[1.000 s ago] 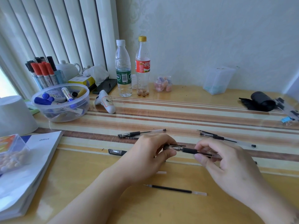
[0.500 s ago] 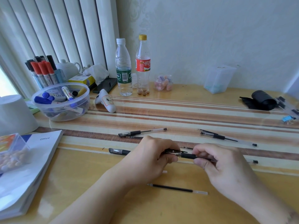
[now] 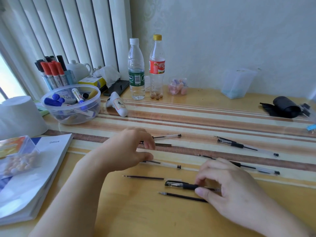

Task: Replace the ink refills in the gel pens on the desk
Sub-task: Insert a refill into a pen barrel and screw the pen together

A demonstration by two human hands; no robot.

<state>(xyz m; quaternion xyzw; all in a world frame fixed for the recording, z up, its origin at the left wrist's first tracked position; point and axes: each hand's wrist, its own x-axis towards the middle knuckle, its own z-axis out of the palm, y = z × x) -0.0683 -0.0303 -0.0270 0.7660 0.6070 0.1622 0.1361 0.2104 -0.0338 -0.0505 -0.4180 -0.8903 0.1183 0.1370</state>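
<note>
Capped gel pen (image 3: 186, 185) laid flat on desk (image 3: 136, 211), between two loose black refills (image 3: 145, 177) (image 3: 183, 196); four more pens scattered behind.

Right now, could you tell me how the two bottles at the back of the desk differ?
The left bottle has a white cap and green label; the right bottle has a yellow cap and red label. The right one stands taller. Both are clear plastic, upright and nearly empty, side by side.

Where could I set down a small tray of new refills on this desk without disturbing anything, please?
Bare desk lies between the two bottles and the black roll, in front of the clear tub. The near edge below the right hand is also free. The middle, with pens and refills, and the marker bowl corner are crowded.
</note>
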